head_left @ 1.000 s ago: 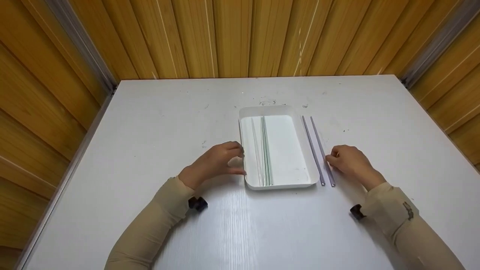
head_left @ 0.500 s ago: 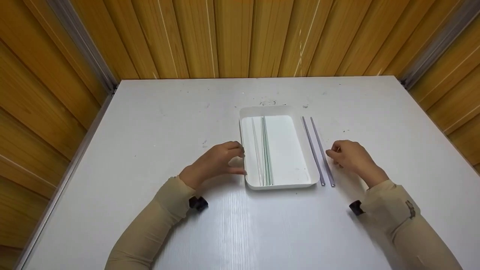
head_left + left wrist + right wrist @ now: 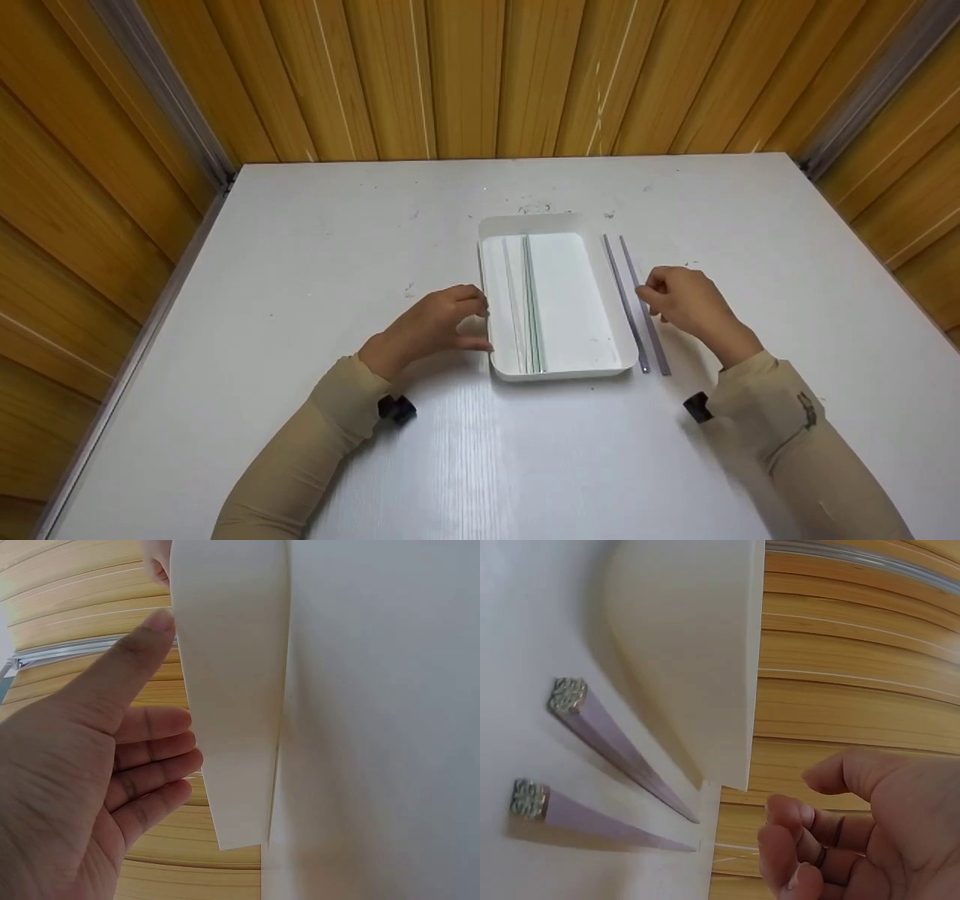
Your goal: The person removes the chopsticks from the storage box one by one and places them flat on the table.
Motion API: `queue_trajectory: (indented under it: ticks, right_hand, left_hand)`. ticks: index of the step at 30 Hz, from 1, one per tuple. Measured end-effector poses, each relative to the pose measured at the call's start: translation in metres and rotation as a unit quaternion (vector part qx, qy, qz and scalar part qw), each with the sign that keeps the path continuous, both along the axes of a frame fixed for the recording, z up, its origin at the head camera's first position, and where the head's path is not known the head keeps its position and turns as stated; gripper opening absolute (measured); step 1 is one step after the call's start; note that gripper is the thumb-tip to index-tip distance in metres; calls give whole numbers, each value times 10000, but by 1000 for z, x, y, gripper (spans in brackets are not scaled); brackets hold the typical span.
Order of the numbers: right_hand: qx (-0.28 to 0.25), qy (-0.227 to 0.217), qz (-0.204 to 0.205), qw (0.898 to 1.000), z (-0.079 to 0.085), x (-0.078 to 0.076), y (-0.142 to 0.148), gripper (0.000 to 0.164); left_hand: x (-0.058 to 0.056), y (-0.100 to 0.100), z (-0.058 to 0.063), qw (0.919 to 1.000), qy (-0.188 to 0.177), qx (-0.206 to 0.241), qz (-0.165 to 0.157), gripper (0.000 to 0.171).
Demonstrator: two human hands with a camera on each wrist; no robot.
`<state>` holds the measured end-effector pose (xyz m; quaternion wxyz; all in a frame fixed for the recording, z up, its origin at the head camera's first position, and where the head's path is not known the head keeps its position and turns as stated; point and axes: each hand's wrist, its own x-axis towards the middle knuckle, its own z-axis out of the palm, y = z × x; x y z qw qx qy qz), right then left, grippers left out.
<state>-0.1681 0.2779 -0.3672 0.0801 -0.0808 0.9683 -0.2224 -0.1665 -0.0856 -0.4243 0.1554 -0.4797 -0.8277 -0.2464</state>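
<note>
Head view: white tray [image 3: 574,300] sits just R of ctr on the white table [image 3: 247,390]; inside, toward its L side, a thin pale rod [image 3: 512,300] & a few green-edged rods [image 3: 532,307] lie lengthwise, near ends close tog.; L hand [image 3: 431,322] is at the tray's L side, mid-frame, thumb & fingers spread, fingertips at the rim, not wrapped round it; R of the tray, 2 purple sticks [image 3: 625,307] lie side by side w/ a gap btwn; R hand [image 3: 694,304], R of ctr, is by the outer stick, thumb & index tips overlapping it in this view; fingers loosely bent, nothing gripped; beige sleeves [image 3: 300,442] come in from lower L & lower R, a black device [image 3: 397,409] at each wrist; wood-look panels [image 3: 465,75] fill the top.

L wrist view: tray's outer wall runs top to ctr bottom; L hand at left, palm showing, thumb above, fingers relaxed, tips meeting the tray's edge; table on R half, panels behind.

R wrist view: tray corner at upper ctr; purple sticks from L side to lower ctr, rough silvery ends [image 3: 568,695] nearest cam; R hand lower R, fingers loosely curled round nothing, thumb apart, sticks outside its grasp.
</note>
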Motion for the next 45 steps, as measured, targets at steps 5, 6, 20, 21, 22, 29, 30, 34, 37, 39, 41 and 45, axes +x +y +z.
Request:
queue_trajectory:
  ticks: [5, 6, 20, 21, 22, 29, 30, 34, 37, 39, 41, 45]
  right_hand:
    - [-136, 181, 131, 9997, 0, -1, -10, 23]
    - [-150, 206, 151, 9996, 0, -2, -12, 23]
    - [-290, 51, 325, 9990, -4, -7, -47, 21]
    - [-303, 11, 334, 9990, -5, -7, -50, 21]
    - [-327, -15, 351, 9988, -5, -7, -52, 21]
    - [-375, 50, 454, 9983, -11, -9, -68, 19]
    - [-354, 49, 460, 9983, -12, -9, -70, 19]
    - [-267, 48, 547, 9981, -18, -9, -80, 18]
    - [-172, 86, 629, 9978, -23, -8, -87, 18]
    - [-81, 137, 679, 9976, -26, -7, -91, 18]
    - [-5, 172, 734, 9972, -28, -7, -94, 17]
    - [217, 89, 794, 9966, -30, -7, -99, 17]
  left_hand:
    - [-1, 0, 0, 10000, 72, -30, 5, 38]
    - [-1, 0, 0, 9999, 82, -56, 12, 39]
    - [-1, 0, 1, 9996, -101, -188, 170, 40]
    - [0, 0, 1, 9996, -109, -195, 177, 40]
    - [0, 0, 1, 9996, -121, -199, 177, 40]
    - [-2, 0, 0, 9997, -90, -146, 150, 39]
    - [-3, 0, -1, 9998, -84, -132, 144, 39]
    - [-3, -1, -1, 9999, -36, -75, 127, 37]
    - [-2, -1, -1, 9999, 9, -54, 101, 37]
    - [-2, 0, 0, 9999, 9, -82, 110, 38]
    - [-2, 1, 0, 9998, -36, -145, 150, 38]
    - [-1, 0, 1, 9995, -138, -203, 196, 38]
